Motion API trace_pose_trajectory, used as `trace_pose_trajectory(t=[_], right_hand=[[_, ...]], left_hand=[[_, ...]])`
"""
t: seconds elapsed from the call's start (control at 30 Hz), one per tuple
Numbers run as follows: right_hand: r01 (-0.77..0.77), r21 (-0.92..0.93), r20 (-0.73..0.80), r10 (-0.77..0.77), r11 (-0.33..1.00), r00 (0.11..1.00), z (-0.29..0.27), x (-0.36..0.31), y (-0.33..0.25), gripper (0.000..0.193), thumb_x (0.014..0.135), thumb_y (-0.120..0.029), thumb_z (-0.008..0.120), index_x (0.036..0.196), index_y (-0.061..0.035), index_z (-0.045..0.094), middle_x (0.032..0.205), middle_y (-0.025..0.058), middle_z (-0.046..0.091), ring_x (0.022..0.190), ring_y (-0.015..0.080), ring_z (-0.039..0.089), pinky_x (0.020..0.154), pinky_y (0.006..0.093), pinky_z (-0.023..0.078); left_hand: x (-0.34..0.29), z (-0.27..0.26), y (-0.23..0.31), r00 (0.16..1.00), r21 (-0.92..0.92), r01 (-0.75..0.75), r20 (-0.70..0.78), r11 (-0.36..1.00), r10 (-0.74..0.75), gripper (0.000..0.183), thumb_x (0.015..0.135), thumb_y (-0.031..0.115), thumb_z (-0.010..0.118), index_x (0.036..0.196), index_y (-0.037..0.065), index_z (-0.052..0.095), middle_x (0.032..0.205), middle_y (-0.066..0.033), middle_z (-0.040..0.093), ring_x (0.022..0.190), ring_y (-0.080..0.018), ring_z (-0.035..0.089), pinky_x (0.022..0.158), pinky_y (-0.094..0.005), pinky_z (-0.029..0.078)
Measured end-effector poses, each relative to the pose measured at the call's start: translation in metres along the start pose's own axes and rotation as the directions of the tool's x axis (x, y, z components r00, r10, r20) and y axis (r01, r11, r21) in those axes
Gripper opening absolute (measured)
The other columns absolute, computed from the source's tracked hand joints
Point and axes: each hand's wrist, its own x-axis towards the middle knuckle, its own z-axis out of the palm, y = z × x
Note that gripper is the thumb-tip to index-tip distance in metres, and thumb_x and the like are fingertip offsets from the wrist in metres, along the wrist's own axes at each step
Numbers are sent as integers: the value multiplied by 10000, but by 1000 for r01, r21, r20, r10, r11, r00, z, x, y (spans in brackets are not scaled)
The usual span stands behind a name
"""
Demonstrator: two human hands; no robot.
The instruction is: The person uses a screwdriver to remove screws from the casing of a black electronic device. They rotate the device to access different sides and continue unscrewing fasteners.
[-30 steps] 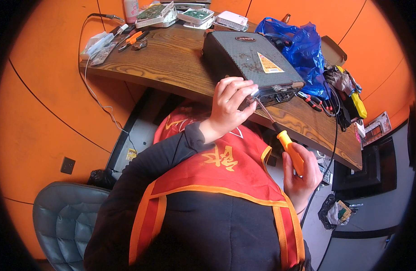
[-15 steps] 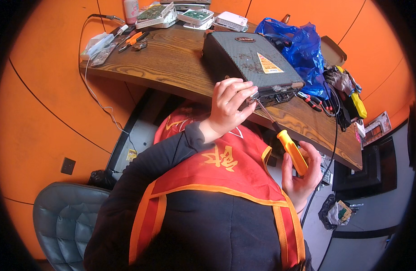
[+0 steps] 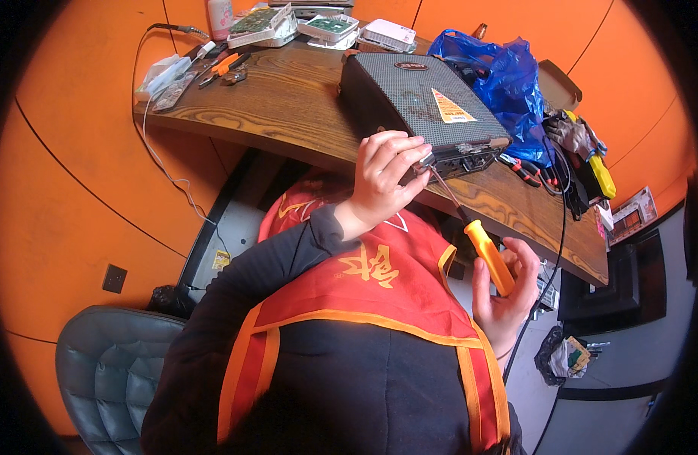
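My left hand [image 3: 387, 171] is closed, with fingertips pinched round a small dark metal part [image 3: 425, 162] at the near corner of a black box [image 3: 417, 98]. The box has a grey mesh front with a triangular orange and white sticker, and looks like a speaker. Lower right, my right hand [image 3: 510, 292] holds the yellow handle of a screwdriver [image 3: 488, 254] between thumb and fingers. Its thin shaft slants up to the left, and the tip meets the part at my left fingertips. Whether the part is attached to the box, I cannot tell.
The box lies on a wooden desk [image 3: 288, 98]. Beyond it sits a blue plastic bag [image 3: 489, 76]; red-handled pliers [image 3: 521, 171] and gloves [image 3: 572, 136] lie to the right. Orange-handled cutters [image 3: 226, 66] and opened white devices [image 3: 330, 29] are at the back left. A black cable [image 3: 564, 220] hangs off the right side.
My right fingers have shifted slightly on the screwdriver handle. The left hand, the small part and the box stay in place.
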Motion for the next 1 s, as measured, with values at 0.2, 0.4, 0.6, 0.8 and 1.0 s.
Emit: trace_pose_trajectory(t=[0.2, 0.4, 0.6, 0.8, 1.0], right_hand=[[-209, 106, 39, 206, 972, 978, -1, -2, -2, 336, 779, -29, 591, 1081, 27, 455, 639, 89, 495, 443, 158, 445, 450, 255, 342], [-101, 200, 15, 100, 975, 995, 2, 0, -6, 337, 747, -9, 647, 1033, 30, 475, 607, 60, 478, 467, 129, 442, 459, 236, 344], [-334, 162, 78, 326, 928, 942, 0, 1, -5, 292, 781, -20, 617, 1044, 14, 496, 607, 62, 505, 470, 134, 480, 448, 240, 352], [-152, 130, -3, 153, 980, 988, 2, -1, -4, 266, 759, 25, 616, 1001, 25, 504, 847, 137, 575, 601, 197, 598, 520, 264, 440], [-14, -36, -15, 14, 999, 1000, -2, 5, -2, 247, 730, 36, 629, 958, 4, 541, 858, 140, 588, 756, 263, 603, 651, 311, 460]], left_hand=[[0, 0, 0, 1000, 3, -1, 3, 1000, 1, 398, 603, 109, 725, 983, 117, 609, 1034, -2, 583, 952, -218, 524, 821, -361, 394], [0, -1, 0, 1000, -3, 6, 10, 1000, -6, 400, 599, 101, 727, 981, 113, 608, 1029, -4, 587, 955, -216, 525, 824, -358, 393], [0, -1, 0, 1000, -3, 16, 9, 1000, -15, 401, 602, 97, 726, 986, 114, 608, 1031, -4, 587, 960, -214, 525, 825, -354, 392], [0, -1, 0, 1000, -9, 19, 10, 1000, -19, 394, 616, 89, 716, 993, 113, 609, 1035, -5, 587, 963, -215, 524, 828, -349, 392], [0, -1, 1, 1000, -21, 29, 4, 999, -29, 388, 621, 88, 713, 994, 113, 610, 1035, -6, 588, 962, -214, 523, 835, -350, 392]])
